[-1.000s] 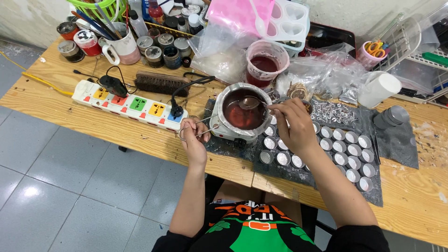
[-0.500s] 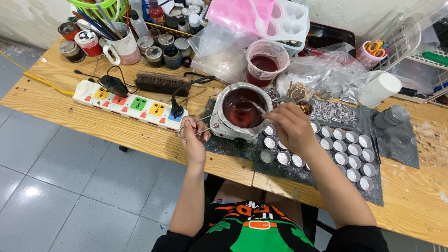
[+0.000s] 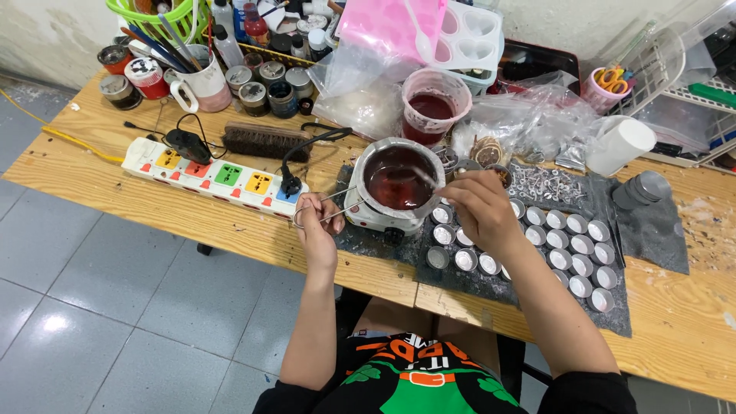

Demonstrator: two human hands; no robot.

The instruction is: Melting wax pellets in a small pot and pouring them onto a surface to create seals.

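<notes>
L hand [image 3: 318, 228] pinches wire handle [image 3: 331, 208] just left of melting pot [image 3: 397, 184]; R hand [image 3: 479, 211] pinches spoon [image 3: 420, 176] w/ tip over pot's red wax.

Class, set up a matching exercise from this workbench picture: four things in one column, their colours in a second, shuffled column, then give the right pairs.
Things:
1. brush
2. liquid in the melting pot
3. paper cup
4. basket

Colours:
A. white
B. bright green
C. dark red
D. dark brown

Pairs: 1-D, 2-C, 3-A, 4-B
</notes>
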